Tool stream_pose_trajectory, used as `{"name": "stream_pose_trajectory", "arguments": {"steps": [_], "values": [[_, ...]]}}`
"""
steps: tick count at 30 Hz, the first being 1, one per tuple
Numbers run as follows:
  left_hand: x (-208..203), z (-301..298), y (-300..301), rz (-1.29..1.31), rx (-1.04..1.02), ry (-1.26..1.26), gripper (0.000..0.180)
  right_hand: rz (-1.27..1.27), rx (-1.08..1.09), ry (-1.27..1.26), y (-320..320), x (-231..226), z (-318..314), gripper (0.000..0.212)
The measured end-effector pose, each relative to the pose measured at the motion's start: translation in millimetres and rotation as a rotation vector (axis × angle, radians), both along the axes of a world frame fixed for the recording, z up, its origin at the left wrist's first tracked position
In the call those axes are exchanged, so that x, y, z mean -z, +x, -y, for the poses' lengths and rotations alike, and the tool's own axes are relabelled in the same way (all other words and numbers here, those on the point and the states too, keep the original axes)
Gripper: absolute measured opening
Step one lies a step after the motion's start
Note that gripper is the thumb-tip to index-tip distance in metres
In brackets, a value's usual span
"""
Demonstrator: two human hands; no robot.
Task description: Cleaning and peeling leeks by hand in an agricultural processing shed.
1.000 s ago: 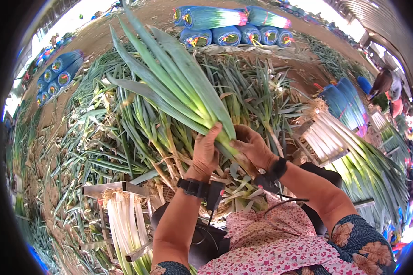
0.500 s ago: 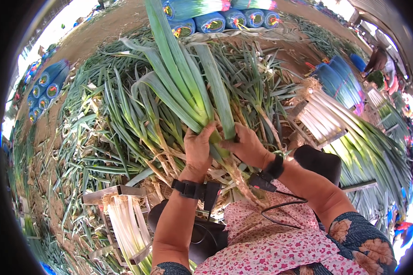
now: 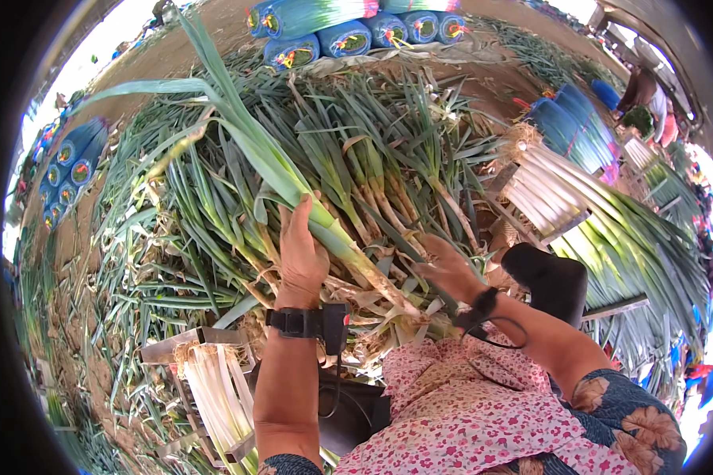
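My left hand (image 3: 301, 257) is closed around the pale green stem of a leek (image 3: 342, 242). Its long leaves fan up and to the left, and its soil-stained root end points down toward my lap. Right of the stem, my right hand (image 3: 451, 271) grips a dark, flat leek leaf (image 3: 440, 294) that slants down past its fingers, apart from the leek's top; part of the leaf is hidden. Beyond both hands lies a heap of untrimmed leeks (image 3: 372, 170) with brownish stems.
Cleaned white leeks lie in a metal rack (image 3: 566, 226) at right and in another rack (image 3: 194, 334) at lower left. Blue-wrapped bundles (image 3: 345, 38) are stacked at the far side, with more bundles (image 3: 75, 158) at left. A person (image 3: 650, 99) is at far right.
The leek has tilted to the left in my left hand. My right hand has pulled a leaf down and away from the stem, moving right and toward me.
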State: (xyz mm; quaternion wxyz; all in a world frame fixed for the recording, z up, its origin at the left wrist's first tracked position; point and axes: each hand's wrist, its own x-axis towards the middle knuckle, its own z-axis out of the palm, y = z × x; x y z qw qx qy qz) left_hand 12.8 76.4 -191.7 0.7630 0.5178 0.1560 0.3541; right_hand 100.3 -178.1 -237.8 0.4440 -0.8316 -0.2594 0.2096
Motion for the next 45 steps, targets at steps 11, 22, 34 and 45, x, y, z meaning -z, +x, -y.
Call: {"name": "stream_pose_trajectory", "arguments": {"steps": [11,22,34,45], "values": [[-21.0,19.4,10.7,0.182,0.365,-0.47,0.03,-0.336,-0.103,0.574,-20.3,-67.9,-98.3,0.028],[1.8,-3.4,3.5,0.248,0.072,-0.404,0.021,-0.43,-0.309,0.658,-41.1,-79.5,-85.0,0.024],[-39.2,-97.3,-42.3,0.032,-0.583,-0.317,0.025,-0.019,-0.778,-0.842,-6.7,-91.3,163.1,0.039],[-24.6,-71.7,-13.2,0.205,-0.307,-0.516,0.03,0.238,0.353,-0.98,-13.6,-89.2,452.1,0.045]]}}
